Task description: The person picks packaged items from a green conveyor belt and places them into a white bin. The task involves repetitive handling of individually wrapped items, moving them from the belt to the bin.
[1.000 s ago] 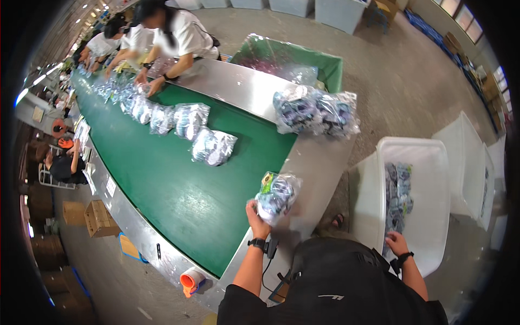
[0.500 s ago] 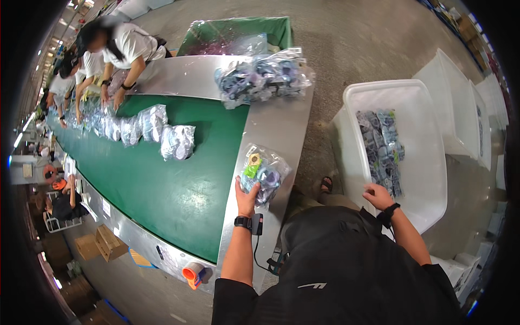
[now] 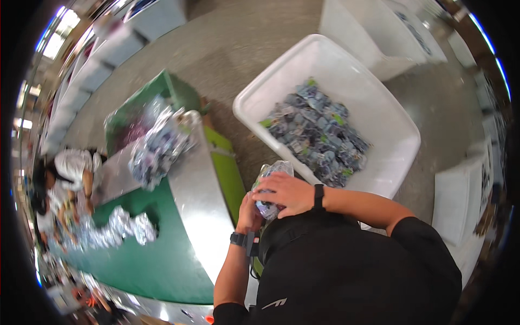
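Between my hands, in front of my body, is a clear plastic bag (image 3: 277, 168) with bluish-purple items inside. My left hand (image 3: 249, 214) grips its left side from below. Over its top lies my right hand (image 3: 290, 192), fingers curled across the film. Both hands cover much of the bag, so its contents are only partly visible. Just beyond it stands a large white bin (image 3: 387, 127), holding a heap of similar bagged items (image 3: 319, 135) with bright green bits among them.
To the left, a green conveyor belt (image 3: 179, 265) with a metal edge (image 3: 189, 184) carries several bags (image 3: 127, 225). More bags (image 3: 160, 149) are piled at its corner beside a green lined bin (image 3: 176, 89). Co-workers (image 3: 73, 168) stand at the far left. Other white bins (image 3: 357, 32) are behind.
My left hand has lifted the bag off the metal edge and brought it right, toward the white bin. My right hand has come over onto it. The view has turned right.
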